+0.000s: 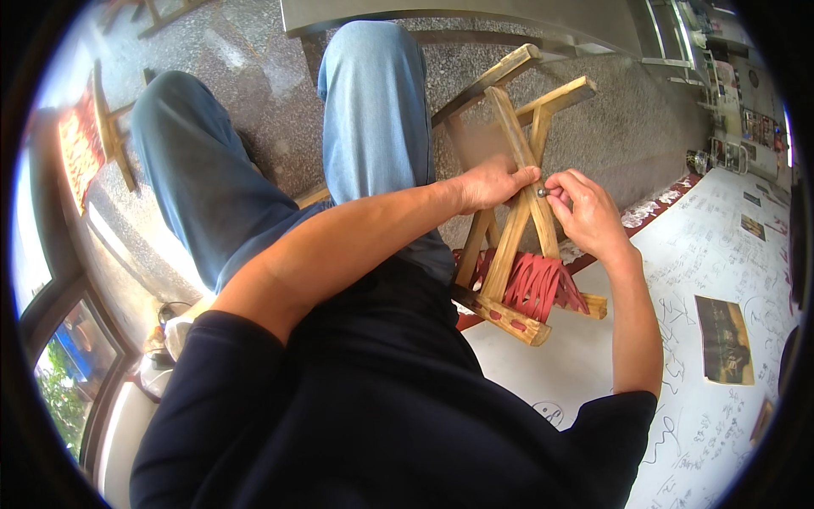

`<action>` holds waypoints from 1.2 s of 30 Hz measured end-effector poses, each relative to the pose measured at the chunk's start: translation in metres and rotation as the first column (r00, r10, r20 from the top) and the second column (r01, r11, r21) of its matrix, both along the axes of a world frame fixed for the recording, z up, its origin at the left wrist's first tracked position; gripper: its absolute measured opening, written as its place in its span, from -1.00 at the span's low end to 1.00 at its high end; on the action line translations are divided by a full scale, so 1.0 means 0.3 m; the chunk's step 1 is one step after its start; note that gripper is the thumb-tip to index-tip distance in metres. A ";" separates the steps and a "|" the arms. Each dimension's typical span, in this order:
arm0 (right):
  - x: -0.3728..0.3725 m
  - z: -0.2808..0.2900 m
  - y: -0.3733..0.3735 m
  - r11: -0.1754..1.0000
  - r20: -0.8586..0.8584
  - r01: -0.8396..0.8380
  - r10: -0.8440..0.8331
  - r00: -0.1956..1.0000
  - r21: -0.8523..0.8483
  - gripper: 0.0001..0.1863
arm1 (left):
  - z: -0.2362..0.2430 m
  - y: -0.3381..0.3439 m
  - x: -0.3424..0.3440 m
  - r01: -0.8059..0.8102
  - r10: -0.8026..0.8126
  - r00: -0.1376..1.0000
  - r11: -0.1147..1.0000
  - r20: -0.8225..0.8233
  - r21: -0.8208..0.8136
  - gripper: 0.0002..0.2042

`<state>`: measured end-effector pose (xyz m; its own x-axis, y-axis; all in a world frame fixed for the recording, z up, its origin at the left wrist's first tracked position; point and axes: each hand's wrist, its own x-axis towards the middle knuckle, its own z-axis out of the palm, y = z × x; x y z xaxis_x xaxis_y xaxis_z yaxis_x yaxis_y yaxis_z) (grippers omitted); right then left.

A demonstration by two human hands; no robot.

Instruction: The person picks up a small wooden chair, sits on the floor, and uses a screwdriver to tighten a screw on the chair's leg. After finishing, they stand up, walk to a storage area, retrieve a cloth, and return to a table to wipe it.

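Observation:
A folding wooden stool (515,242) lies on its side beside my right leg, with crossed legs and red woven straps (530,284) at the near end. My left hand (492,182) is closed on a stool leg at the crossing, thumb along the wood. My right hand (585,208) has thumb and index finger pinched at a small silver bolt (542,192) where the legs cross.
Another wooden stool with an orange-red seat (80,144) is at the far left. A metal cabinet (462,17) stands beyond my knees. A white surface with handwriting and pictures (704,246) runs along the right. A window frame (59,288) is at lower left.

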<state>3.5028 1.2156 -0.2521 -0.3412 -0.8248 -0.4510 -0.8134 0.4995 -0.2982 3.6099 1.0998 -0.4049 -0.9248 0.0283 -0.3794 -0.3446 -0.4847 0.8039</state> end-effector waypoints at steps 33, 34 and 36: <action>0.005 -0.006 -0.008 0.998 -0.065 -0.068 0.069 0.995 0.018 -0.86 | -0.009 0.006 -0.005 0.003 -0.003 1.000 1.000 0.001 -0.005 -0.40; 0.001 -0.007 -0.003 0.996 -0.082 -0.085 0.087 0.993 0.032 -0.86 | -0.009 0.009 -0.005 -0.020 0.020 1.000 1.000 -0.008 0.006 -0.39; 0.006 -0.003 -0.007 0.998 -0.056 -0.059 0.060 0.997 0.020 -0.86 | -0.005 0.015 0.000 -0.069 0.070 0.997 0.997 -0.024 0.030 -0.37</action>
<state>3.5045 1.2136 -0.2530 -0.3168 -0.8364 -0.4474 -0.8573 0.4543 -0.2422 3.6098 1.1044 -0.4064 -0.9340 -0.0254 -0.3563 -0.2896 -0.5299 0.7971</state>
